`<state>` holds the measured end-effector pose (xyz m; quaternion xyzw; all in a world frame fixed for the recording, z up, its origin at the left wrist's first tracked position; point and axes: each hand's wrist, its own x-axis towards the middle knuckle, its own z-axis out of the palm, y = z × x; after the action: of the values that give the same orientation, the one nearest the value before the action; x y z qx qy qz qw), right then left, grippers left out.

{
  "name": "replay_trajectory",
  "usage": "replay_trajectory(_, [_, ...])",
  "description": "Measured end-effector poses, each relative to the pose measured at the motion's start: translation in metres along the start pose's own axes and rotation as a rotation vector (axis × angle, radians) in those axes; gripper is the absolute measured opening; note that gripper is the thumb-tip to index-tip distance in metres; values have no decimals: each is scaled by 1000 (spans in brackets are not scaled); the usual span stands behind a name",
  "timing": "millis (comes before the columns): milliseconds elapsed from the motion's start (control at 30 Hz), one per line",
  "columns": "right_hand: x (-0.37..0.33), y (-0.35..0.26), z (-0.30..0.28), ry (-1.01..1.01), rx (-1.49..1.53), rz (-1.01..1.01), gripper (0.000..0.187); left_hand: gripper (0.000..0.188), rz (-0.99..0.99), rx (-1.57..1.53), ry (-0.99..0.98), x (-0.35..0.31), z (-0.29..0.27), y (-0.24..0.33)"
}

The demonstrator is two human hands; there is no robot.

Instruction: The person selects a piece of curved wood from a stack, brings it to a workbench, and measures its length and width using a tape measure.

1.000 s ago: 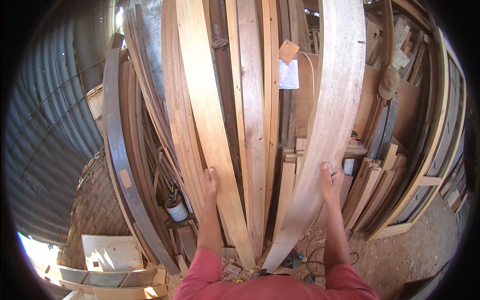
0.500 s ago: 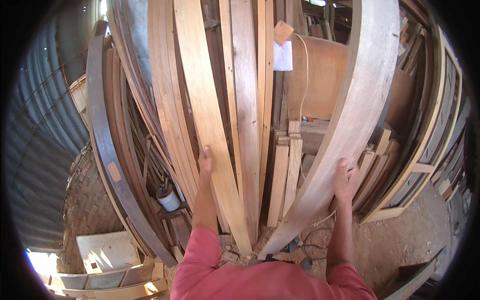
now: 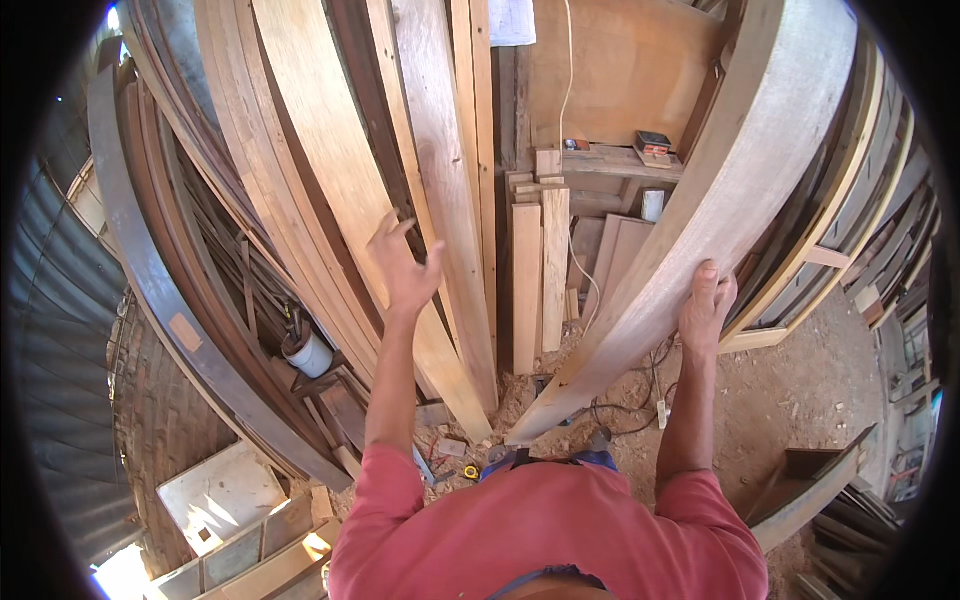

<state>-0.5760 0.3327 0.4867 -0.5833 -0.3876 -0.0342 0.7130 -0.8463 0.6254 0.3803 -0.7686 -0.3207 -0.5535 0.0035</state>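
Note:
On the right a long, wide plank (image 3: 690,230) of pale greyish wood stands tilted, its lower end on the floor near my feet. My right hand (image 3: 707,305) grips its right edge, thumb on the face and fingers bent round behind, partly hidden. To the left, a yellowish plank (image 3: 335,130) leans upright among other boards. In front of it is my left hand (image 3: 405,268), fingers spread and thumb apart, with nothing in it; whether a fingertip touches the wood I cannot tell. A brownish-pink board (image 3: 440,150) stands just right of that hand.
Short wood blocks (image 3: 540,270) stand between the planks. A white bucket (image 3: 308,354) of tools sits at left, near a dark board (image 3: 160,270). Cables (image 3: 630,420) and a yellow tape measure (image 3: 471,472) lie on the floor. A framed panel (image 3: 820,260) leans at right.
My left hand has come off the edge of the yellowish plank and opened. My right hand still holds the greyish plank, which has swung further right. The view has tipped downward.

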Motion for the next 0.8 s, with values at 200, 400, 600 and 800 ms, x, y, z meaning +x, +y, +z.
replay_trajectory(200, [2, 4, -10, -15, -7, 86, 63, 82, -285, -24, -308, 43, 75, -6])
replay_trajectory(400, [-5, 32, -35, 107, -57, 17, 73, 110, -592, 92, -510, 111, 137, -24])
replay_trajectory(600, [-12, 27, -73, 89, -49, 157, 74, 125, -725, 111, -487, 140, 227, -89])
replay_trajectory(800, [-2, 13, -78, 202, -348, -27, 76, 145, -1011, 156, -463, 155, 240, -88])
